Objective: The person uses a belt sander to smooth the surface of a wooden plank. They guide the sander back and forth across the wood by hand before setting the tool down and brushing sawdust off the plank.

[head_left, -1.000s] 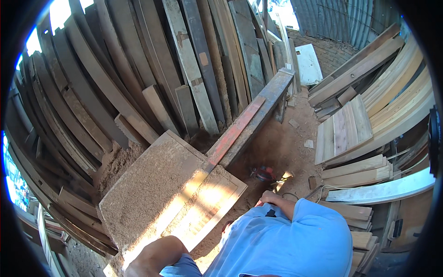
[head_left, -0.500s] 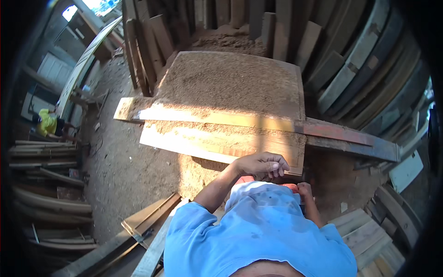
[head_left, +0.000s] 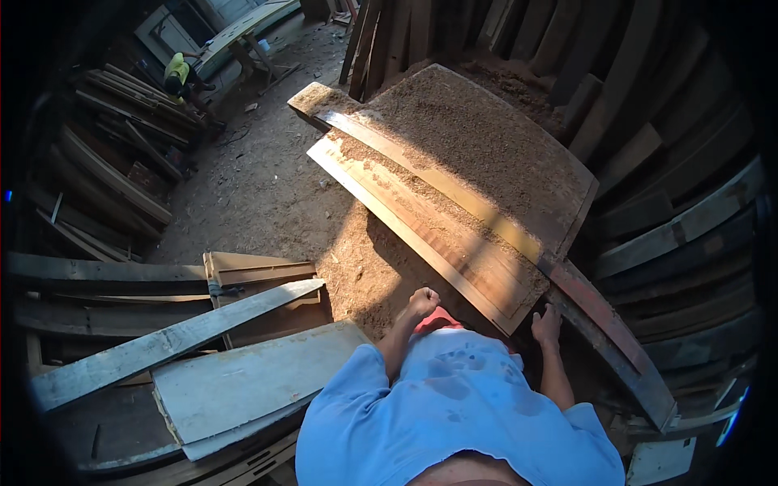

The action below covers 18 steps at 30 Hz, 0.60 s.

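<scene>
My left hand [head_left: 424, 301] is curled closed in front of my blue shirt [head_left: 462, 381], with nothing visible in it. My right hand [head_left: 547, 324] hangs low beside the near corner of a wooden table [head_left: 454, 263], thumb apart from the fingers and nothing seen in it. Sawdust [head_left: 478, 146] lies thick over the tabletop. Across the table runs a long straight bar [head_left: 454, 190], yellow in the middle and red [head_left: 596, 312] toward its right end. Whether my right hand touches the table or the bar is unclear.
Planks [head_left: 624, 170] lean upright along the far and right sides. Boards and a pale panel [head_left: 251, 377] lie stacked at the lower left. Dusty ground [head_left: 275, 162] stretches left of the table. Farther off, a person in a yellow top [head_left: 177, 73] bends beside a long table [head_left: 243, 28].
My view has swung left, so the table now sits slanted and farther right. My left hand has drawn back from the table edge, and my right hand has moved away from my waist.
</scene>
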Motion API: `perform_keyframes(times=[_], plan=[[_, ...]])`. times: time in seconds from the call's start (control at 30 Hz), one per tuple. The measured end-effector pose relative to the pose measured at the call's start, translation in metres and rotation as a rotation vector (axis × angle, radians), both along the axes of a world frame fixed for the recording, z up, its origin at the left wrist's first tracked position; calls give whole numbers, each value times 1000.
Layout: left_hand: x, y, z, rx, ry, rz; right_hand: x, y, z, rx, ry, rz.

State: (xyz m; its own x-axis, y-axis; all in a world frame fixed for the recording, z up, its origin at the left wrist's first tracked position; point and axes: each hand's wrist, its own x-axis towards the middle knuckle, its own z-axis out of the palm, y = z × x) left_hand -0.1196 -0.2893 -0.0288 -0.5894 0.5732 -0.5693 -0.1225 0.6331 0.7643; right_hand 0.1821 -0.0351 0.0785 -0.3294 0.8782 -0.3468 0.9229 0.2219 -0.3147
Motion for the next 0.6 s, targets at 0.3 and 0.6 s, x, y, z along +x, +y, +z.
perform_keyframes(times=[0.3,0.6], plan=[[98,-127,46,-56,-3,206,-140,-8,-12,-78,-307,591],[141,-266,60,-53,108,858,-158,-65,17,-55,-572,620]])
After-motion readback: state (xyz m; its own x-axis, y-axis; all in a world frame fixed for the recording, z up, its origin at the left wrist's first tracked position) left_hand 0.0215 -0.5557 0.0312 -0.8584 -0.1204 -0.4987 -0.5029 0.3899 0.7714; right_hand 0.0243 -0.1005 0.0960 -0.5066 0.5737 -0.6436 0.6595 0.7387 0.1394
